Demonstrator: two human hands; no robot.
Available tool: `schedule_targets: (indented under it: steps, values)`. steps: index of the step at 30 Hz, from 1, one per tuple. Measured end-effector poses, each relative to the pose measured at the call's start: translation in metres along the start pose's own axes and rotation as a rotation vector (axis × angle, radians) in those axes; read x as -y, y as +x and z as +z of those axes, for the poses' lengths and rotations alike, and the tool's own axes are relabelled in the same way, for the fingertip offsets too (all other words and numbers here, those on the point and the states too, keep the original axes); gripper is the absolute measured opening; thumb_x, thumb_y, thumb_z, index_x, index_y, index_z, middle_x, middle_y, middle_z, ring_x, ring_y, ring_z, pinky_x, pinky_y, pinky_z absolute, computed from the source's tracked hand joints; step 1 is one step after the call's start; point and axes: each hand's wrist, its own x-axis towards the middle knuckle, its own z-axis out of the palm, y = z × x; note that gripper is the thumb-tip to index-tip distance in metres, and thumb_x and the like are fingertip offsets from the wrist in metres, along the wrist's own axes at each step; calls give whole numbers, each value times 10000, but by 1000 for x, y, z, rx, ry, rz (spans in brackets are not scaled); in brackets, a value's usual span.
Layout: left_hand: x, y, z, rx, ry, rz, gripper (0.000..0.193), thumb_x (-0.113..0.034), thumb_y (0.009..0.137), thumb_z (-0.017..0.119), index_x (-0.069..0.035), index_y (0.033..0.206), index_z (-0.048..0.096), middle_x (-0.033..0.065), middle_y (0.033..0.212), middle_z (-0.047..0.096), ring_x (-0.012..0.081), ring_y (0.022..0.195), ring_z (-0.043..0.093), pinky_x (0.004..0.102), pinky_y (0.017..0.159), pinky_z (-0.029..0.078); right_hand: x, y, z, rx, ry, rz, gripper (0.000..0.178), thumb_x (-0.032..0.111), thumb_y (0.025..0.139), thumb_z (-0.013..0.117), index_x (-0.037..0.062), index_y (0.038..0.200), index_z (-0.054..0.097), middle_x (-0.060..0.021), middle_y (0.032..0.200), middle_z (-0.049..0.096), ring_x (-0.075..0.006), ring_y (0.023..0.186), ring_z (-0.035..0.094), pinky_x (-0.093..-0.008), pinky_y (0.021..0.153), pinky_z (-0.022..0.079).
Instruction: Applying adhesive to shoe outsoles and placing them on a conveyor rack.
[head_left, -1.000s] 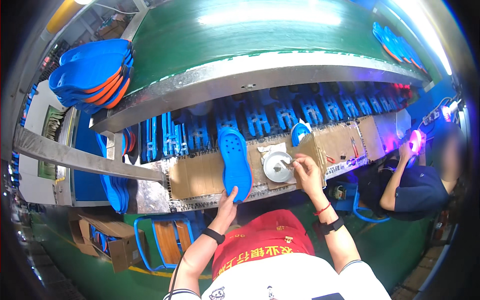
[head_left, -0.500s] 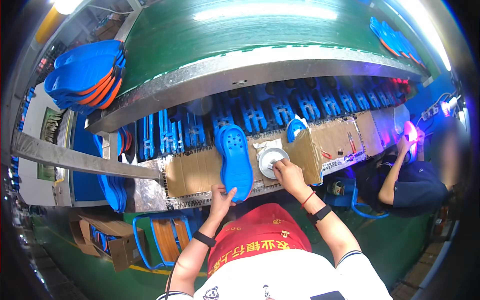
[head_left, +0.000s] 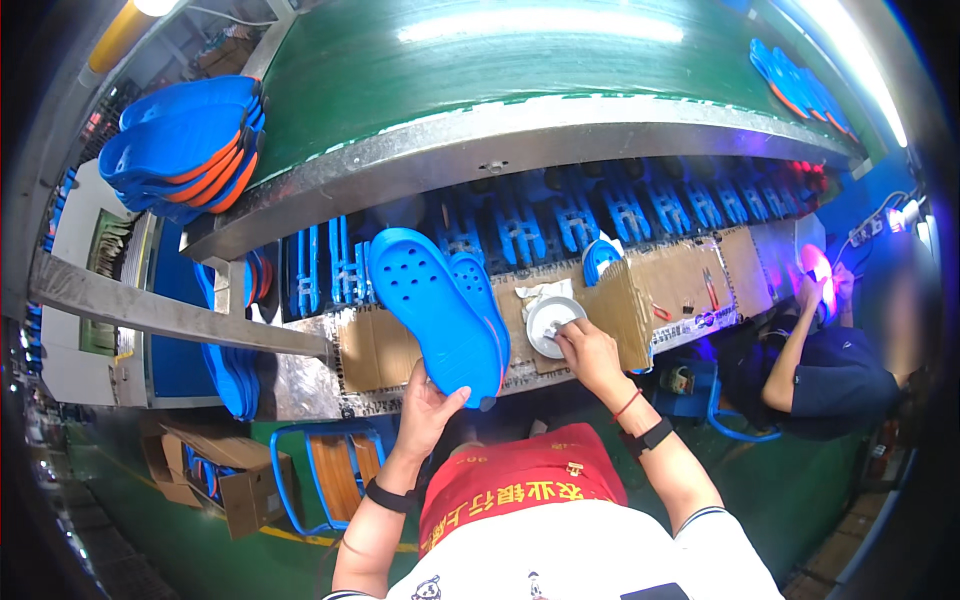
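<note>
Two blue soles (head_left: 440,325) above cardboard (head_left: 372,352) | left hand (head_left: 428,418) pinching front one's heel | probably light, bendy foam, heel edge grips fine | right hand (head_left: 594,360) narrow-fingered at white bowl (head_left: 540,312), can't tell on what

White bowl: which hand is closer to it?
Right. The right hand reaches over the white bowl's near edge; the left hand is farther off to its left, holding a blue sole.

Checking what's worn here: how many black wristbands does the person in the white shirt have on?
2: one black wristband worn just behind the left hand, which holds a blue sole; another black wristband behind the right hand, at the white bowl. Neither is hidden.
</note>
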Motion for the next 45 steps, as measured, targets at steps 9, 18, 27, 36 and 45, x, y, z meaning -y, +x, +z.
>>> schedule_targets:
  steps: [9, 18, 27, 36, 45]
  values:
    - [-20, 14, 54, -151, 236, 329, 583, 48, 860, 614, 26, 1376, 345, 139, 1080, 635, 149, 920, 643, 272, 794, 542, 37, -7, -58, -275, 371, 1, 70, 30, 828, 645, 21, 889, 613, -131, 890, 630, -296, 736, 624, -357, 647, 494]
    - [-31, 13, 75, -159, 327, 376, 563, 32, 852, 629, 9, 1360, 387, 122, 994, 659, 137, 851, 654, 264, 751, 552, 93, -12, -95, -259, 309, -313, 166, 27, 766, 714, 34, 909, 630, -116, 872, 643, -277, 711, 660, -333, 583, 535]
    - [-31, 10, 75, -171, 325, 388, 580, 32, 847, 636, 16, 1368, 381, 124, 1032, 652, 144, 889, 650, 270, 777, 547, 98, -13, -91, -253, 272, -335, 175, 51, 767, 721, 45, 920, 637, -99, 892, 655, -264, 688, 664, -326, 569, 537]
    - [-29, 19, 74, -162, 307, 388, 583, 32, 846, 638, 34, 1367, 377, 132, 1046, 651, 149, 900, 648, 274, 786, 541, 97, -5, -90, -262, 252, -295, 167, 55, 776, 709, 44, 923, 631, -108, 900, 661, -274, 701, 667, -331, 569, 537]
    - [-37, 44, 109, 34, 383, 294, 607, 44, 831, 638, 25, 1349, 321, 180, 1087, 626, 226, 938, 664, 326, 795, 571, 62, -18, -134, -490, 221, -123, 106, 18, 781, 692, 19, 874, 640, -135, 848, 655, -300, 747, 662, -338, 641, 530]
